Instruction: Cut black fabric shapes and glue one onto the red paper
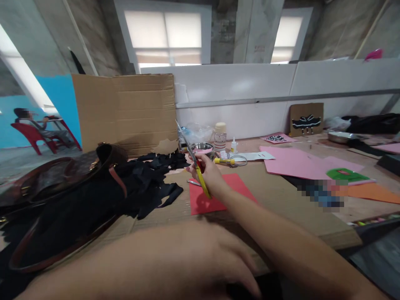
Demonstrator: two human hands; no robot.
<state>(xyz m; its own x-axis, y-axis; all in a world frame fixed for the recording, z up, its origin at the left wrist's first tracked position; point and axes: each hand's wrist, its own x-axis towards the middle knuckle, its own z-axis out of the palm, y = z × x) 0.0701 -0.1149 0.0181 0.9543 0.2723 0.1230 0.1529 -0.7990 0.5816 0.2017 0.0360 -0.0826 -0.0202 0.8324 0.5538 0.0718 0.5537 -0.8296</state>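
My right hand (210, 171) is closed around a pair of scissors (201, 179) with yellow-and-red handles, their long blades pointing up and away to the left. Below it lies a red sheet of paper (226, 203) on brown cardboard (275, 200). A thin silvery tool (193, 182) lies at the sheet's left edge. Across the front of the view reaches my left hand (223, 258), blurred, near the cardboard's front edge. Its fingers point down to the right beside something black, and I cannot make out whether they hold anything.
Black fabric scraps (150, 179) and a brown handbag (75, 171) cover the left side. Behind stand an upright cardboard sheet (143, 112), a bottle (220, 137) and a small glue bottle (233, 146). Pink sheets (293, 162) lie right. A person (37, 123) sits far left.
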